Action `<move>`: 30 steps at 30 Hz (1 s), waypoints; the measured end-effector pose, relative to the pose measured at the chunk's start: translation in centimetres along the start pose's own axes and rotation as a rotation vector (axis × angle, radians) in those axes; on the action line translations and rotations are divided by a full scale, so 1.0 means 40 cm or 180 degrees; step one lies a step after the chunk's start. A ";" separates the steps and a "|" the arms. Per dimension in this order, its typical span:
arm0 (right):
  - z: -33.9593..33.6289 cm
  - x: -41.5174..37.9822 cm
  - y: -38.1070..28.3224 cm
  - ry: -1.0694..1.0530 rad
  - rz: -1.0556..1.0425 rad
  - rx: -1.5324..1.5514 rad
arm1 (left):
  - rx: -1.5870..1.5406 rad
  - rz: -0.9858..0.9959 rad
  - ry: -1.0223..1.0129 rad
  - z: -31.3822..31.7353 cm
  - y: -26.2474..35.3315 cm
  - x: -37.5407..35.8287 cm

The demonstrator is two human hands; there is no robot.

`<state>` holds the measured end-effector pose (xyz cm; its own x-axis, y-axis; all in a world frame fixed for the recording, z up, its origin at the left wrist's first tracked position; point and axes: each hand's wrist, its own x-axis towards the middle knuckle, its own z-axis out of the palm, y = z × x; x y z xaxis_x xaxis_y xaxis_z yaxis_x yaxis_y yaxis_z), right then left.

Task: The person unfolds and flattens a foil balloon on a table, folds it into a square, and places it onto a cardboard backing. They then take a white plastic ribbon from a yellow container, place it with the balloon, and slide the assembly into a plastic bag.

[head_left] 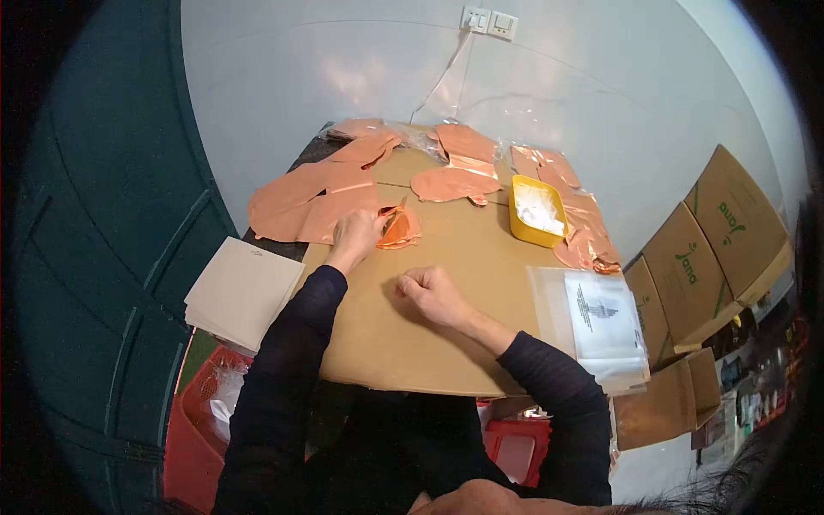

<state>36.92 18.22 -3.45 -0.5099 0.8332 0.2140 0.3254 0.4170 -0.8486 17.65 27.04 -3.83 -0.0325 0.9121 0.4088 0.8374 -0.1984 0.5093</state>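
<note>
My left hand [357, 235] is closed at the edge of a small, crumpled, copper-coloured foil balloon [403, 230], its fingertips pinching the foil. My right hand [433, 294] rests on the brown tabletop [412, 352], curled into a loose fist, with nothing showing in it. To the left and beyond my left hand lie larger flat foil balloons [300, 202]. Another flat foil balloon [455, 182] is spread out farther back in the middle.
A yellow tub [519, 232] with white contents stands at the right, beside more foil balloons [588, 225]. Clear printed bags [605, 318] lie at the right edge, grey-white cards [245, 283] at the left. Cardboard boxes [687, 257] stand right; a red basket [193, 438] sits low left.
</note>
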 end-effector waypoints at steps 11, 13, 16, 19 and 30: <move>0.011 0.083 0.029 0.0997 -0.1746 -0.1722 | 0.0039 -0.0018 -0.0025 -0.019 0.033 -0.016; -0.007 0.099 0.003 0.0984 -0.1992 -0.2156 | 0.0056 -0.0019 -0.0070 -0.026 0.036 -0.019; -0.025 0.137 -0.006 0.0849 -0.2101 -0.2764 | 0.0115 0.0146 0.0132 -0.014 0.028 -0.020; -0.032 0.177 0.013 0.0723 -0.2134 -0.3201 | -0.0061 0.0232 0.0188 -0.007 0.026 -0.023; -0.059 0.170 0.078 0.0883 -0.1668 -0.3243 | -0.1156 -0.0487 0.0073 0.003 -0.056 0.016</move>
<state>36.35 26.05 -3.50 -0.6206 0.4720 0.6261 0.6777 0.7246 0.1255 15.81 28.11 -4.78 -0.1577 0.9335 0.3221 0.5747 -0.1785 0.7987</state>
